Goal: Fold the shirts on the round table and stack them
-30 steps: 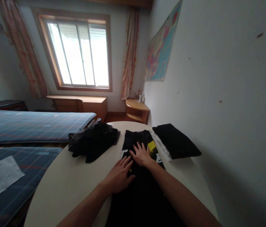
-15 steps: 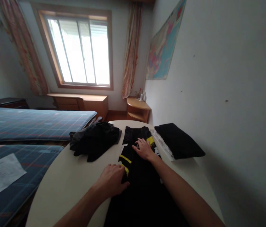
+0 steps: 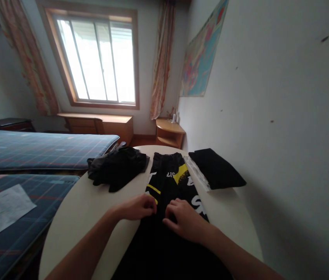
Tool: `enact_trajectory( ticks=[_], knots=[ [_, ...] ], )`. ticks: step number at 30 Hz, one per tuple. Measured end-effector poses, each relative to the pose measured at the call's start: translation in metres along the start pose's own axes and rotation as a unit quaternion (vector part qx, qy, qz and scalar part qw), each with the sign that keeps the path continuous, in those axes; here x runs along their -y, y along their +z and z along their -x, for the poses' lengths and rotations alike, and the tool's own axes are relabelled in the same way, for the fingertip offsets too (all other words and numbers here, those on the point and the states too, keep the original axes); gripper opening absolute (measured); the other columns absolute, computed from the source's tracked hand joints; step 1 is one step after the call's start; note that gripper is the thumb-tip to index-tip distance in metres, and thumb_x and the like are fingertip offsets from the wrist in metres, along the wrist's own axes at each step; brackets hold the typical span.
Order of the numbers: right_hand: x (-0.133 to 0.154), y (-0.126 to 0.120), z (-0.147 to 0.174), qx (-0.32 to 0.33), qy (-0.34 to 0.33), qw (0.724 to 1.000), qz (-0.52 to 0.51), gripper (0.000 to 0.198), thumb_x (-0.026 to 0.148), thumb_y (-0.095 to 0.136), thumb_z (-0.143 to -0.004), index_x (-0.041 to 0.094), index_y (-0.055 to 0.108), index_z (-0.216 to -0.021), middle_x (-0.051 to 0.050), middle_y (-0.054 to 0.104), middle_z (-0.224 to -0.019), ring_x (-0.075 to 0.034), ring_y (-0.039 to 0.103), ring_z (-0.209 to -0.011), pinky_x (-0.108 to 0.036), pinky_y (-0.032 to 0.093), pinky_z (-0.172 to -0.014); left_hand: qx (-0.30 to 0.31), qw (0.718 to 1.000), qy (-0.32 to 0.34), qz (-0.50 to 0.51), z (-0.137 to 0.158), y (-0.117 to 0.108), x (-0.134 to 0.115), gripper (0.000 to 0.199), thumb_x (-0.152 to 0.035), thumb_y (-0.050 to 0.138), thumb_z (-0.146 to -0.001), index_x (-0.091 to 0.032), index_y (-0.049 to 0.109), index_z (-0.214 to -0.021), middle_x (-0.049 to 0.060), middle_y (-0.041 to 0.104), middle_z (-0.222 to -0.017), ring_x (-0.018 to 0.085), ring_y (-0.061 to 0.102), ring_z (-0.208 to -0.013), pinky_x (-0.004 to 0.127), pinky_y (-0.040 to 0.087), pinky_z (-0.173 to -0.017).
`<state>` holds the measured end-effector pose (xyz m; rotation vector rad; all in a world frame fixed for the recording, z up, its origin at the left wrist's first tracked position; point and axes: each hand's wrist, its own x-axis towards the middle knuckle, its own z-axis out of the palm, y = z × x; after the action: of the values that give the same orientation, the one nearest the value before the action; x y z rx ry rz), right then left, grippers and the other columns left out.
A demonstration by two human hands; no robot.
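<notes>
In the head view, a black garment (image 3: 168,188) with yellow and white print lies flat on the round table (image 3: 76,210), between a dark crumpled bundle (image 3: 117,167) and a folded black cloth (image 3: 218,171). Its long axis runs from the person toward the window (image 3: 100,62), gathered band at the far end; the near end blends into black. The left hand (image 3: 139,207) curls its fingers at the left edge, the right hand (image 3: 184,219) half-curls over the middle; whether either grips fabric I cannot tell.

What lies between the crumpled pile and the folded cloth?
In the head view, the printed black garment lies between the crumpled pile and folded cloth.
</notes>
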<state>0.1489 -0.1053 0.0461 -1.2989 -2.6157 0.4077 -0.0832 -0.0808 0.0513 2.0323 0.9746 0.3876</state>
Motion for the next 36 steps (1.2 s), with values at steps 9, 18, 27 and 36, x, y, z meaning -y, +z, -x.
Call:
enact_trajectory(
  ticks=[9, 18, 27, 36],
  knots=[
    [0.054, 0.043, 0.055, 0.058, -0.203, 0.977, 0.025, 0.053, 0.053, 0.051, -0.095, 0.03, 0.046, -0.143, -0.008, 0.045, -0.152, -0.034, 0.036, -0.141, -0.053, 0.031, -0.114, 0.085, 0.976, -0.083, 0.181, 0.0, -0.012, 0.026, 0.029, -0.044, 0.07, -0.075, -0.018, 0.074, -0.086, -0.001, 0.062, -0.064, 0.011, 0.056, -0.053, 0.02, 0.047, -0.05],
    [0.064, 0.09, 0.051, -0.022, -0.315, 0.945, 0.087, 0.022, 0.038, 0.051, -0.101, 0.028, 0.054, -0.119, 0.003, 0.071, -0.108, -0.014, 0.065, -0.099, -0.025, 0.048, -0.083, 0.136, 0.974, -0.055, 0.171, -0.007, 0.001, 0.028, 0.028, -0.027, 0.069, -0.074, -0.021, 0.076, -0.1, 0.0, 0.068, -0.073, 0.012, 0.059, -0.065, 0.018, 0.043, -0.054],
    [0.087, 0.072, 0.044, -0.137, -0.222, 0.957, 0.128, 0.034, 0.031, 0.05, -0.098, 0.029, 0.046, -0.132, -0.005, 0.058, -0.134, -0.018, 0.064, -0.087, -0.029, 0.047, -0.068, 0.001, 0.988, 0.08, -0.134, -0.012, 0.008, 0.027, 0.034, -0.01, 0.063, -0.07, -0.024, 0.078, -0.097, 0.001, 0.065, -0.089, 0.014, 0.057, -0.079, 0.024, 0.046, -0.077],
    [0.087, 0.066, 0.037, -0.069, -0.226, 0.958, 0.163, 0.013, 0.035, 0.061, -0.091, 0.022, 0.06, -0.092, -0.001, 0.065, -0.092, -0.018, 0.06, -0.075, -0.03, 0.044, -0.062, -0.038, 0.982, 0.122, -0.138, -0.01, 0.012, 0.012, 0.026, -0.009, 0.064, -0.075, -0.024, 0.076, -0.092, 0.001, 0.061, -0.097, 0.014, 0.059, -0.086, 0.026, 0.046, -0.085]
  ],
)
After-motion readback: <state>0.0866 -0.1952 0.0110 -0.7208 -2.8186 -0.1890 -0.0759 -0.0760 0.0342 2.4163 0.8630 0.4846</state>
